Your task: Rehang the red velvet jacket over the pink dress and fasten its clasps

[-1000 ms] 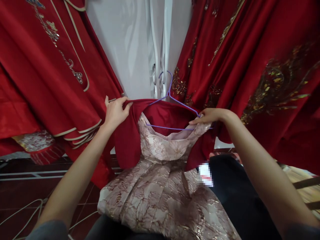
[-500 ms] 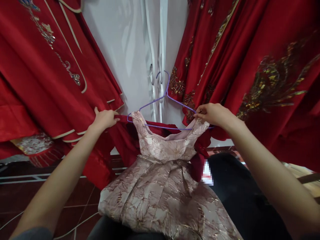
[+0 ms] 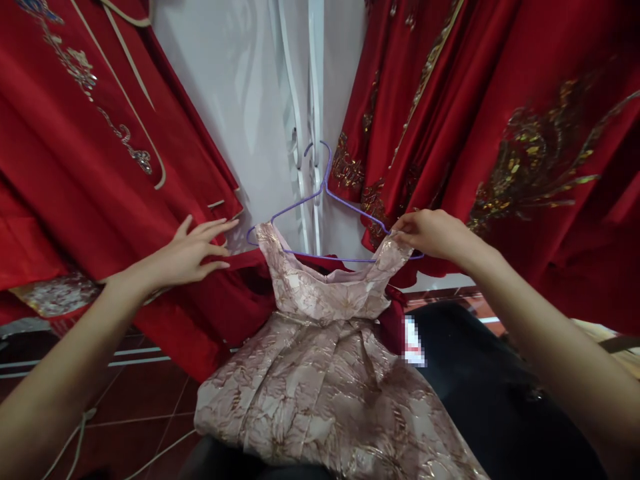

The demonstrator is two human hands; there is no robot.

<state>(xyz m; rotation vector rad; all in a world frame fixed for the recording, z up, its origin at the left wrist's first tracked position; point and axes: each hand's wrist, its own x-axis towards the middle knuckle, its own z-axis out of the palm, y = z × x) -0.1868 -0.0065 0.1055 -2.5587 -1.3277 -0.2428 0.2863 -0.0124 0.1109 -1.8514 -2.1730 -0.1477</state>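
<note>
Pink with gold flowers: brocade dress [image 3: 325, 373] centre frame, shoulders on a purple wire hanger [image 3: 287, 211], skirt spilling over a dark lap [image 3: 490, 387]. Right hand [image 3: 430, 235] at the hanger's right end, thumb and fingertips pinching the dress's shoulder strap there. Left hand [image 3: 187, 253] flat on a loose red garment [image 3: 240, 293] just beside the hanger's left end, fingers spread and straight, gripping nothing. Red embroidered robes [image 3: 500, 133] hanging on both sides; white cabinet doors [image 3: 240, 100] behind.

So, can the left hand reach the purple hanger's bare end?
Probably yes: the left hand is open, fingertips just short of the bare end of the purple hanger, with only loose red fabric under them. The right hand pinches the pink dress at the other end.
</note>
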